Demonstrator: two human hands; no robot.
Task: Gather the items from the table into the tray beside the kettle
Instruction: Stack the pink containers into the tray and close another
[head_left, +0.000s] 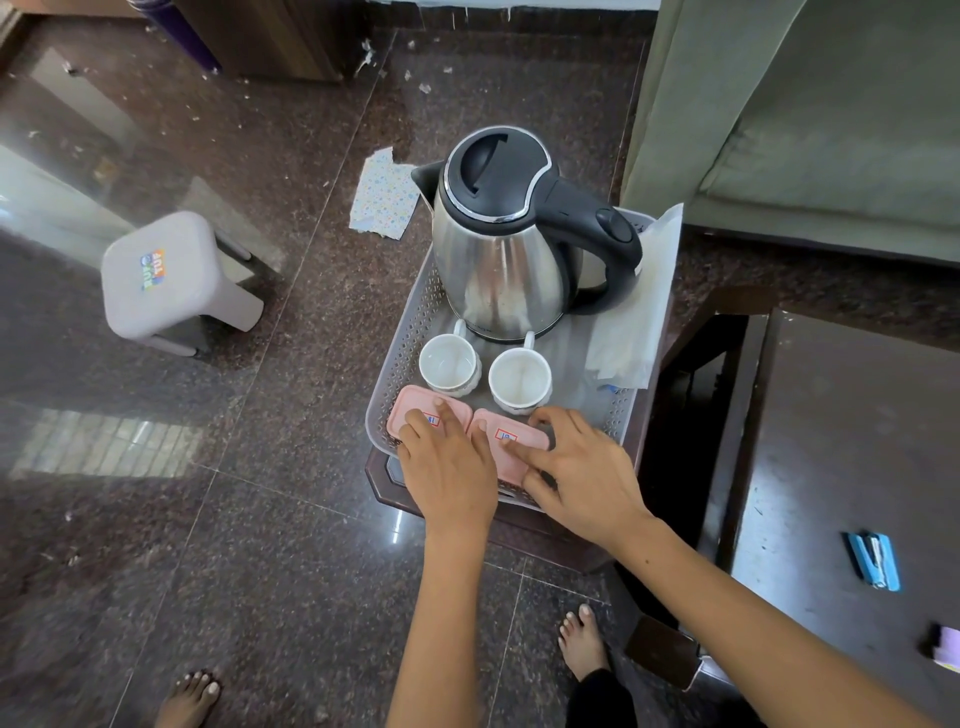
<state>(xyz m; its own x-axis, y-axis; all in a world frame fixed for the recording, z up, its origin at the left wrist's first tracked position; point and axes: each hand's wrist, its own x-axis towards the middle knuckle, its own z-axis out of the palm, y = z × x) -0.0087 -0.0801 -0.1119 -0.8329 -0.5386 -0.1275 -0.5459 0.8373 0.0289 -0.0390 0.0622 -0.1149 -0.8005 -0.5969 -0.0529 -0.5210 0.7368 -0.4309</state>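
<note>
Two flat pink lidded boxes are seen side by side at the near edge of the perforated grey tray (410, 332), which also carries the steel kettle (504, 249) at its far end and two white cups just beyond the boxes. The left box (415, 410) lies under the left hand (447, 462), whose fingers are spread flat over the lid with nothing pinched. The right box (524, 439) is touched by the right hand (576, 467), fingers likewise splayed and resting on the lid and its right edge; no closed grasp is shown. Both boxes are judged to be light, stiff plastic with smooth, slightly slippery lids, so they are probably better taken by the opposite long edges than pressed from above, lest a lid be popped. The left cup (448, 362) and the right cup (519, 382) stand close to the boxes and are judged fragile, so sideways nudging of the boxes should be kept gentle. A sheet of white paper (639, 306) is draped over the right rim of the tray. On the dark table (831, 441) at the right, a blue stapler (875, 560) is seen, well apart from the tray, and is judged yet to be gathered; it would likely feel dense and rigid and be gripped across its body.
</note>
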